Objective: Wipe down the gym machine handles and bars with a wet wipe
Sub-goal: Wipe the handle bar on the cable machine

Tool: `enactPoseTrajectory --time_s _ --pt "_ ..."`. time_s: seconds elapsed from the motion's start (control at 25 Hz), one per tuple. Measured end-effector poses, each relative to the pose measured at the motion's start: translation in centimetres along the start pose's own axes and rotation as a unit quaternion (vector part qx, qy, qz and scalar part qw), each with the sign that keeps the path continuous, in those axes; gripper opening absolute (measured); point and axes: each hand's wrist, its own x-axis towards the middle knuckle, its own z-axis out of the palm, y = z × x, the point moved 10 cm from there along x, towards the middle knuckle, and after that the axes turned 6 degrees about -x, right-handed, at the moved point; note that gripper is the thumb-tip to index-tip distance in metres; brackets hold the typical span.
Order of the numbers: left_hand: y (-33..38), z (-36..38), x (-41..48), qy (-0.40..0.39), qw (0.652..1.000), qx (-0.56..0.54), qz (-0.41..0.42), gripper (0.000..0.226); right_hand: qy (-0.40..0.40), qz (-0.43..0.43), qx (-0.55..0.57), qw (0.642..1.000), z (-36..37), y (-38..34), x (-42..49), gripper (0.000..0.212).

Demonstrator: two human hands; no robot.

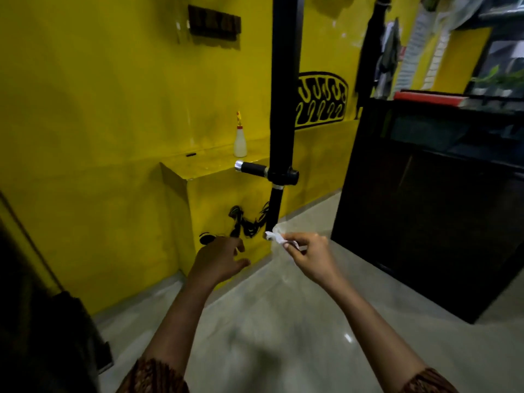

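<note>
The black bar stands upright, with a short handle jutting left partway up. The right hand, the nearer one, pinches the wet wipe at the bar's bottom end, so its length lies straight above. The left hand hangs loose and empty alongside.

I see the white plastic spray bottle on the yellow ledge, just left of the black upright metal bar; the dark cabinet stands to its right.
</note>
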Motion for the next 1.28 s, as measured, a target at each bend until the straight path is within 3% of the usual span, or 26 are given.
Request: enactPoseTrajectory --time_s 0.2,0.4,0.68,0.76,0.84,1.0,1.08,1.28 --pt "-2.8 -2.1 4.4 0.068 0.998 0.004 -0.016 0.034 -0.018 -0.079 0.001 0.997 3.2 -1.2 5.4 0.021" --pt "-4.6 -4.1 11.6 0.088 0.996 0.006 0.013 0.035 0.082 -0.141 -0.040 0.986 3.7 -2.2 10.5 0.025" --pt "-6.4 -8.8 22.9 0.156 0.975 -0.008 0.159 0.043 0.213 -0.174 -0.186 0.943 8.6 -4.3 17.6 0.025" --pt "-7.3 -8.7 25.4 0.145 0.970 -0.019 0.194 0.046 0.231 -0.139 -0.248 0.930 9.6 -4.6 19.5 0.038" --pt "-7.9 -8.3 27.7 0.124 0.962 -0.052 0.239 0.050 0.244 -0.096 -0.307 0.915 10.7 -4.6 21.7 0.038" --pt "-7.5 -6.5 30.4 0.058 0.932 -0.111 0.340 0.059 0.167 -0.077 -0.376 0.908 14.3 -3.4 25.5 0.053" --pt "-6.9 -6.1 30.7 0.052 0.913 -0.131 0.383 0.060 0.188 -0.068 -0.410 0.890 13.7 -2.4 24.9 0.054" --pt "-6.8 -5.5 30.9 0.020 0.880 -0.176 0.441 0.057 0.221 0.058 -0.444 0.866 12.9 -1.9 24.8 0.049"
